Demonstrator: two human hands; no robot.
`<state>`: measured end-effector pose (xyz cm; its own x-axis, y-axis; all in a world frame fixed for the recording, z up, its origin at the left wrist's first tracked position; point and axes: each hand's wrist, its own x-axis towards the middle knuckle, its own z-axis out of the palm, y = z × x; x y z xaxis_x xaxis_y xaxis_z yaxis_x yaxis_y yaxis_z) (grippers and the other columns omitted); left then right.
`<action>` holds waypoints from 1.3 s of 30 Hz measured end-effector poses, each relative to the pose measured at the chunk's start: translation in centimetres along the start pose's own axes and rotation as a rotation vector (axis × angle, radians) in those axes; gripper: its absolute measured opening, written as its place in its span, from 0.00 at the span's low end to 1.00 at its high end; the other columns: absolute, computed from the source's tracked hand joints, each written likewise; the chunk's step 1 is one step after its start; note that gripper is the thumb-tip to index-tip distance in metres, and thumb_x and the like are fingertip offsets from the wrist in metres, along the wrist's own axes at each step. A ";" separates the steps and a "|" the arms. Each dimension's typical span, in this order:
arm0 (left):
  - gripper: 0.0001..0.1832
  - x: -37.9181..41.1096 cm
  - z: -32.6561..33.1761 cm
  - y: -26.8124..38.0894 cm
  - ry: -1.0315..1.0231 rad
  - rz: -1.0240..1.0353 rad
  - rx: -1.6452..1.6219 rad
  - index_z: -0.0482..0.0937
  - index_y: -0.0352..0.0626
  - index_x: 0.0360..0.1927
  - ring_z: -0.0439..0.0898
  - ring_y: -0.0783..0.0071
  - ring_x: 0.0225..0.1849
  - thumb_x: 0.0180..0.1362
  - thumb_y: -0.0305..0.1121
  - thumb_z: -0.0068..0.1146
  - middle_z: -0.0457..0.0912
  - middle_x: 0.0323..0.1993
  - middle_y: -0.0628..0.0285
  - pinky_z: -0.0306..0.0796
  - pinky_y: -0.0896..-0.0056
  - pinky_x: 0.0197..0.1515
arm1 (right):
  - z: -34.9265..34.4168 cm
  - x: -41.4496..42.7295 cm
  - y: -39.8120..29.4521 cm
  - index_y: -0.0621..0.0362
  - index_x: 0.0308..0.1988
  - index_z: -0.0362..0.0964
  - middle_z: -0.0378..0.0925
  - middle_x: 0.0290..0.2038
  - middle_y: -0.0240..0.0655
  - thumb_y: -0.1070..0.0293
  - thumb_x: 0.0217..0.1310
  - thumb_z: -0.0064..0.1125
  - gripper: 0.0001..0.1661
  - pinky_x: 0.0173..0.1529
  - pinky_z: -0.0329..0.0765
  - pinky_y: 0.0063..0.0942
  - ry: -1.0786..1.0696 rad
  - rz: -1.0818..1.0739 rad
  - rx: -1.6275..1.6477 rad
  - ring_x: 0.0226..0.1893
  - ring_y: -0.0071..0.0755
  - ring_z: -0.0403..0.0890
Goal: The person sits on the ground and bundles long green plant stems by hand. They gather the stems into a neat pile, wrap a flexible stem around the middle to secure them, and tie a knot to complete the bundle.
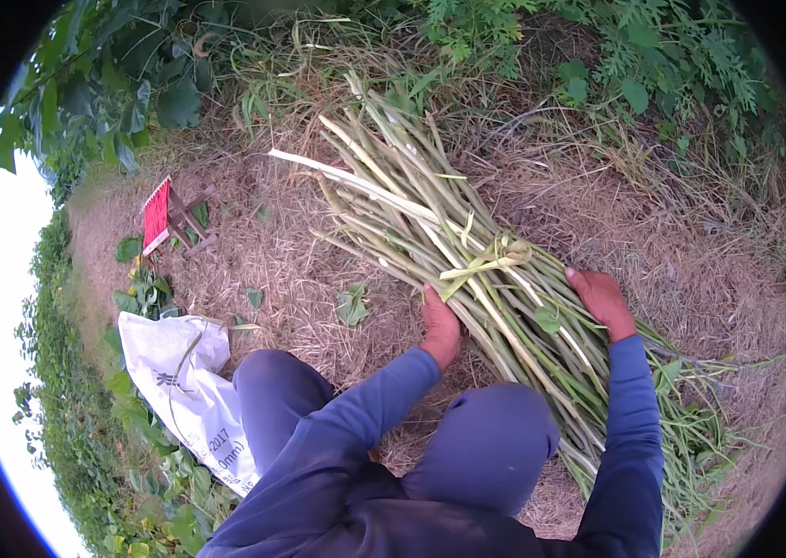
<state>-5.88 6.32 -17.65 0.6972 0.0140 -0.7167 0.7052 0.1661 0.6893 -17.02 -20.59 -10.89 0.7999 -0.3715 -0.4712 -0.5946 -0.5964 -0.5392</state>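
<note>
A large bundle of long green plant stems (504, 307) lies slantwise on dry grass before me, its leafy thin ends at the lower right. A twisted strip of peeled stem (491, 264) goes around its middle and is knotted on top. My left hand (440, 326) is against the near side of the bundle, just below the tie, with its fingers hidden beneath the stems. My right hand (601, 301) lies on the far side, thumb on the stems and fingers out of sight. Both hands clasp the bundle between them.
A small folding stool with a red woven seat (157, 217) stands at the left. A white woven sack (191, 397) bearing print lies beside my left knee. Cut leaves (352, 305) are scattered on the straw-covered ground. Leafy green plants (484, 31) border the far edge and the left.
</note>
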 end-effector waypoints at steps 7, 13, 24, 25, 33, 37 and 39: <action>0.36 -1.8 -5.3 2.8 -0.179 -0.022 0.399 0.65 0.43 0.64 0.74 0.63 0.45 0.67 0.63 0.35 0.73 0.58 0.56 0.69 0.60 0.47 | 1.2 0.4 -1.1 0.63 0.41 0.79 0.78 0.44 0.57 0.38 0.67 0.34 0.39 0.56 0.68 0.49 0.047 -0.013 -0.029 0.48 0.62 0.76; 0.25 -16.5 -11.9 16.6 -0.706 -0.135 0.146 0.67 0.37 0.62 0.76 0.73 0.46 0.66 0.39 0.54 0.73 0.49 0.61 0.72 0.73 0.45 | 1.5 0.4 1.2 0.68 0.45 0.77 0.79 0.42 0.60 0.40 0.67 0.43 0.37 0.51 0.70 0.43 0.032 0.056 0.131 0.43 0.54 0.79; 0.19 -7.0 -42.9 30.7 0.572 1.100 0.916 0.74 0.31 0.50 0.78 0.56 0.47 0.57 0.30 0.60 0.77 0.47 0.47 0.72 0.63 0.51 | 1.5 3.3 8.1 0.71 0.45 0.74 0.80 0.38 0.47 0.42 0.72 0.39 0.37 0.47 0.73 0.38 0.012 0.107 0.191 0.35 0.39 0.75; 0.21 -5.6 -46.6 30.7 0.740 1.115 1.137 0.75 0.31 0.50 0.74 0.45 0.53 0.54 0.31 0.61 0.75 0.50 0.43 0.69 0.55 0.56 | 1.9 3.2 8.1 0.71 0.45 0.74 0.80 0.38 0.47 0.42 0.72 0.38 0.38 0.46 0.72 0.38 0.000 0.082 0.173 0.35 0.39 0.75; 0.18 -0.1 -58.5 33.7 1.074 0.591 1.696 0.75 0.41 0.48 0.74 0.49 0.51 0.52 0.30 0.54 0.78 0.48 0.48 0.63 0.47 0.53 | 1.3 2.8 8.6 0.70 0.47 0.75 0.81 0.38 0.47 0.37 0.70 0.38 0.41 0.45 0.73 0.37 0.043 0.114 0.203 0.37 0.37 0.77; 0.08 1.6 -61.2 32.5 1.018 0.471 1.830 0.77 0.43 0.36 0.76 0.52 0.45 0.54 0.28 0.49 0.83 0.36 0.53 0.61 0.48 0.48 | 1.7 2.5 8.1 0.68 0.48 0.75 0.82 0.39 0.47 0.36 0.69 0.38 0.41 0.47 0.74 0.37 0.072 0.113 0.146 0.38 0.38 0.78; 0.07 2.1 -61.7 32.1 0.981 0.417 1.836 0.78 0.42 0.32 0.78 0.54 0.41 0.54 0.27 0.48 0.83 0.33 0.53 0.63 0.51 0.45 | 1.6 2.5 8.5 0.67 0.49 0.75 0.82 0.40 0.47 0.36 0.70 0.38 0.41 0.47 0.74 0.37 0.085 0.108 0.078 0.39 0.39 0.78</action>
<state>10.32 72.57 -3.54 0.9594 0.2706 0.0796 0.2808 -0.8892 -0.3612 -20.18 -25.46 -17.80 0.7327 -0.4916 -0.4706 -0.6796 -0.4937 -0.5426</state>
